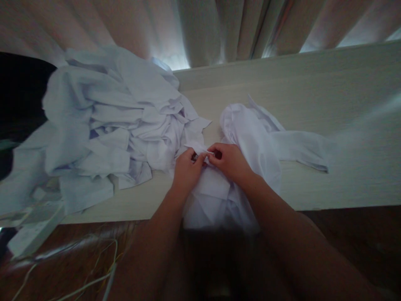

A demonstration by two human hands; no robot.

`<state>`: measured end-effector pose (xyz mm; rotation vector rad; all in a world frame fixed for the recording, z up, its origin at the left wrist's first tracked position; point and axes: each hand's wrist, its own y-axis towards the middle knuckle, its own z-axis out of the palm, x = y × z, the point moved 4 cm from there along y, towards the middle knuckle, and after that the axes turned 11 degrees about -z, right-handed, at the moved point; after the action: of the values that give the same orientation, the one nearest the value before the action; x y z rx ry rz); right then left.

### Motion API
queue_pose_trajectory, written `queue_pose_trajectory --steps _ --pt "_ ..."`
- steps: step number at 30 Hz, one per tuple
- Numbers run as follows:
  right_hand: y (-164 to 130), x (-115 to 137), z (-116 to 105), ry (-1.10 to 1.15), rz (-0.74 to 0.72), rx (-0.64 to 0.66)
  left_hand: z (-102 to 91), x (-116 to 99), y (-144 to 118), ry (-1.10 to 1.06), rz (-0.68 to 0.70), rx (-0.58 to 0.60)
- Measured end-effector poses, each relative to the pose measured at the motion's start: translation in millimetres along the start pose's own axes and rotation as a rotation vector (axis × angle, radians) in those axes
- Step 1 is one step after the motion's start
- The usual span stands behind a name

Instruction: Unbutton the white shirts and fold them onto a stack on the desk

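A white shirt (260, 138) lies partly on the pale table, one sleeve stretched out to the right and its lower part hanging over the front edge toward my lap. My left hand (188, 167) pinches a fold of the shirt between thumb and fingers. Close beside it, my right hand (230, 161) also pinches the cloth, the fingertips of both hands nearly touching. Whatever small detail lies between the fingertips is hidden.
A big heap of white garments (109, 113) covers the table's left side. Curtains (213, 29) hang behind the pale table (344, 125). A white power strip (37, 230) sits at the lower left, with cables (90, 284) near the wooden floor (72, 259).
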<state>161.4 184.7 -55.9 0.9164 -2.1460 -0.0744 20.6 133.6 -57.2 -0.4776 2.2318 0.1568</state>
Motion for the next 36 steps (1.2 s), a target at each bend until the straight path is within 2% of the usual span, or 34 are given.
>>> queue_pose_trajectory --steps 5,12,15,21,31,33,36 --pt "-1.3 2.0 5.0 -0.085 0.026 -0.042 2.7 -1.3 -2.7 0.041 -0.019 -0.021" --pt "-0.5 5.0 6.2 -0.089 0.029 -0.119 0.7 -3.7 -5.1 -0.028 -0.036 -0.05" --pt "-1.0 4.0 2.9 0.018 0.054 -0.151 -1.1 -4.9 -5.2 -0.099 -0.026 -0.036" --pt "-0.8 -3.6 0.2 0.244 0.093 -0.129 -4.1 -6.1 -4.5 -0.24 -0.067 0.029" --pt "-3.1 -8.2 8.4 0.461 0.143 -0.192 -6.9 -9.2 -7.3 -0.307 -0.054 -0.014" --pt "-3.4 -10.9 8.4 0.543 0.167 -0.195 -5.0 -6.4 -5.3 -0.34 -0.069 0.016" --pt "-3.0 -16.2 8.7 0.699 0.198 -0.166 3.6 -1.0 -2.4 -0.543 -0.154 0.161"
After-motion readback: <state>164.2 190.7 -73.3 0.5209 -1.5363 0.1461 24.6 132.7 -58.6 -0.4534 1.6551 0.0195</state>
